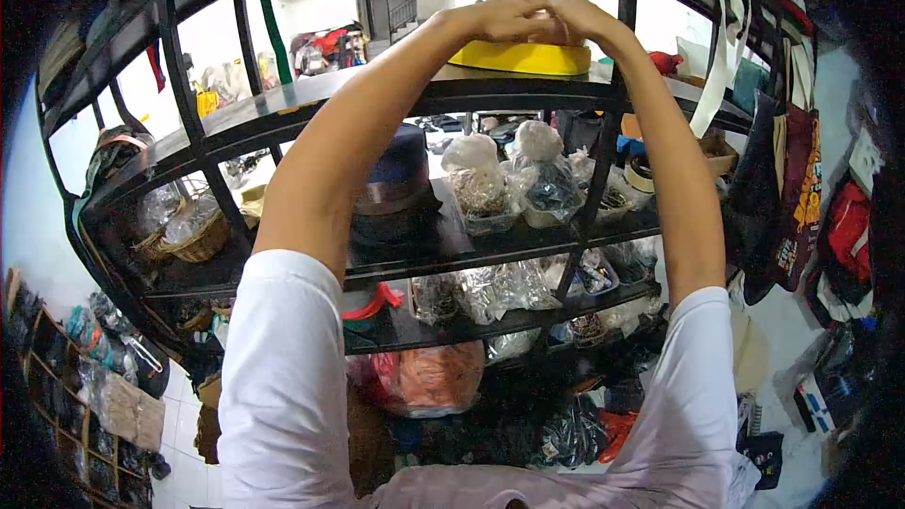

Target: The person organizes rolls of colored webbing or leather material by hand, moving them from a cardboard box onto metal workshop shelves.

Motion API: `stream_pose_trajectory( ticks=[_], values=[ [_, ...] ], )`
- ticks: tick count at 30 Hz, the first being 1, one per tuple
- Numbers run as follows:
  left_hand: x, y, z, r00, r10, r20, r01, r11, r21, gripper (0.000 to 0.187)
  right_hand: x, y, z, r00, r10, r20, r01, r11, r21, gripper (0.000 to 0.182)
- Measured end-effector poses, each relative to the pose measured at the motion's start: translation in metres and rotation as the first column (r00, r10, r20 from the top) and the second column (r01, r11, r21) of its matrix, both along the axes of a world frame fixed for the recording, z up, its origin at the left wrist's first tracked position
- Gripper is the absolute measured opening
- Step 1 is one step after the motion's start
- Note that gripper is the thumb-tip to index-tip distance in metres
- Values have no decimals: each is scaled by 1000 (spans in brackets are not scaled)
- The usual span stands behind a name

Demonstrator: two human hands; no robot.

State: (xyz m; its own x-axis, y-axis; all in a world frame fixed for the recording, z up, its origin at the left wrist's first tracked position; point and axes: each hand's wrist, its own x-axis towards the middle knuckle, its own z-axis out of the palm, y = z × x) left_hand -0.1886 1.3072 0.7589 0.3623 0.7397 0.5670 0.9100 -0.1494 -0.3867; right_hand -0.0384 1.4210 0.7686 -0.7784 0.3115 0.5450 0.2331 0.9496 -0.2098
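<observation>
Both arms reach up and forward to the top shelf. On it lies a flat yellow roll [528, 58], seen edge-on, which looks like wound strap or tape. My left hand [500, 17] bends over the roll from the left, fingers curled and close to the other hand. From the right, my right hand [577, 15] bends down over the same roll, its fingers closed inward. The hands meet above the roll, and their fingertips are partly hidden behind the knuckles and wrists.
The black metal rack [330, 94] has several uprights. Below are a dark blue roll [398, 155], tubs of bagged small parts [476, 184], a wicker basket [198, 231] and an orange bundle [438, 379]. White straps [721, 47] and bags [799, 188] hang at right.
</observation>
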Motion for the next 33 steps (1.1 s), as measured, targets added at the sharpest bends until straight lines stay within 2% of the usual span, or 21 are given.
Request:
stream_pose_trajectory(
  ticks=[3, 4, 5, 7, 8, 9, 12, 14, 18, 19, 20, 22, 23, 24, 25, 26, 27, 28, 29, 31, 33],
  values=[
    [-13, -4, -1, 992, -94, 88, 107, 981, -162, 55, 0, 1, -26, 988, 111, -110, -80, 963, 258, 48],
    [-13, -9, -5, 997, -56, 59, 64, 988, -142, 51, -7, -1, -34, 978, 2, -209, 89, 900, 426, 52],
    [-13, -14, -9, 997, -58, 60, 66, 988, -139, 51, -6, -1, -47, 955, -166, -244, 251, 892, 377, 55],
    [-17, -28, -23, 996, -82, -30, 84, 993, 81, 53, 6, -22, -63, 939, -173, -298, 286, 873, 396, 56],
    [-16, -42, -25, 996, 90, -29, -88, 993, 76, 56, 8, -28, -61, 942, -191, -276, 285, 890, 356, 56],
    [-29, -43, -25, 998, -6, 64, -3, 991, 131, 59, 7, -29, -61, 946, -205, -250, 280, 906, 317, 57],
    [-41, -95, -32, 995, 71, 71, -89, 951, 297, 61, 9, -20, -60, 957, -132, -258, 238, 865, 441, 58],
    [-17, -164, -37, 986, 68, -153, 4, 904, 427, 51, 15, -20, -59, 961, -39, -274, 189, 815, 547, 58],
    [13, -309, -98, 982, 185, 26, -186, 979, 80, 46, 11, -11, -81, 893, 72, -445, 229, 778, 585, 55],
    [19, -343, -117, 981, 190, 28, -191, 980, 51, 42, 9, -2, -85, 877, -147, -456, 440, 626, 644, 55],
    [35, -407, -164, 846, 380, 374, -368, 924, -108, 40, 19, -46, -119, 750, 244, -615, 232, 773, 590, 50],
    [49, -494, -217, 450, 481, 753, -488, 838, -244, 37, 53, -127, -163, 638, 392, -663, -52, 881, 470, 39],
    [55, -528, -234, 389, 502, 773, -505, 818, -277, 36, 60, -142, -196, 580, 414, -702, -179, 905, 386, 39],
    [56, -562, -262, 225, 505, 833, -542, 776, -324, 36, 69, -162, -259, 516, 269, -813, -442, 897, 17, 34],
    [61, -590, -286, 24, 560, 828, -634, 649, -421, 36, 76, -193, -304, 255, 511, -821, -776, 615, 141, 34],
    [68, -623, -308, -60, 630, 774, -640, 571, -514, 35, 95, -207, -368, 486, 430, -761, -716, 695, -64, 36],
    [62, -662, -349, -2, 685, 729, -677, 535, -505, 33, 105, -250, -403, 582, 446, -680, -780, 543, -312, 32],
    [83, -667, -354, -242, 729, 640, -628, 385, -676, 35, 115, -293, -439, 680, 451, -578, -733, 392, -556, 28],
    [86, -684, -384, -448, 619, 646, -557, 372, -743, 38, 121, -316, -477, 848, 393, -356, -448, 171, -877, 29],
    [81, -707, -439, -666, 549, 504, -351, 365, -862, 44, 141, -332, -557, 833, 540, -118, -248, 175, -953, 33],
    [68, -706, -490, -728, 619, 295, -109, 320, -941, 44, 150, -344, -557, 709, 704, -41, -177, 122, -977, 35]
  ],
)
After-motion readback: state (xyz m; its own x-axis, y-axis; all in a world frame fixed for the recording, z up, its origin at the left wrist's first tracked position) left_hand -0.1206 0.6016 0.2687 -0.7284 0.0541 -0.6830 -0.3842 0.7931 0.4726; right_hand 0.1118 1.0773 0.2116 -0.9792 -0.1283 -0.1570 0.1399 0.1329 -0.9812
